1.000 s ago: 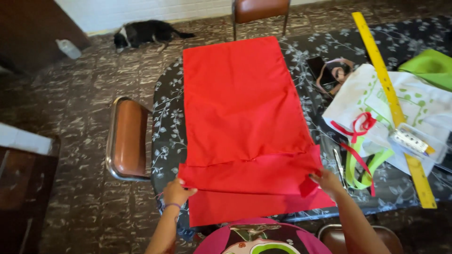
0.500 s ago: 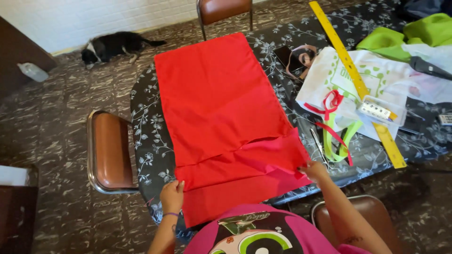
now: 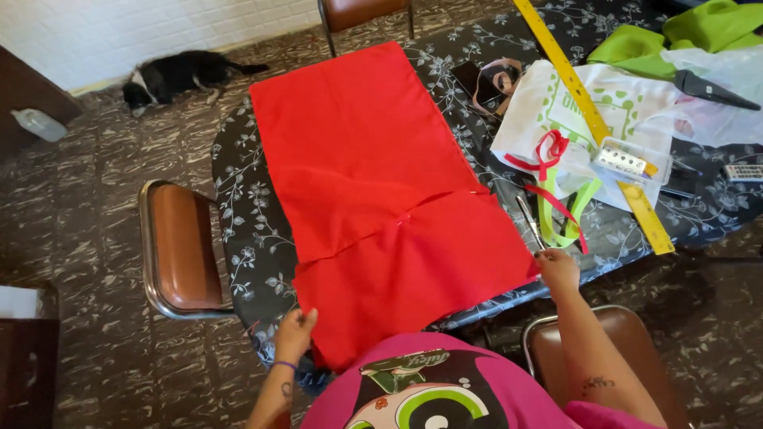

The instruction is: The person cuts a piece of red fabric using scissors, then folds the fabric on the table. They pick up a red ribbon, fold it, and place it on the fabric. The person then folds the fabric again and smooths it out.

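- Red cloth (image 3: 373, 199) spread flat on the tabletop (image 3: 246, 214), long axis running straight away from the body toward the far chair (image 3: 362, 12), near end draped over the table's near edge
- Folded-over near flap lying across the cloth's width, its crease slanting from lower left to upper right
- Left hand (image 3: 294, 334) pinched shut on the cloth's near left corner, just past the table edge
- Right hand (image 3: 559, 268) closed on the near right corner, resting at the tabletop edge, slightly farther from the body than the left
- Both hands at opposite ends of the near short side, cloth stretching away between them
- Just beyond the right hand: scissors (image 3: 528, 222), green and red ribbon (image 3: 556, 206), long yellow ruler (image 3: 592, 119) lying diagonally
- Brown chair (image 3: 179, 246) left of the table, black-and-white dog (image 3: 175, 75) on the floor beyond
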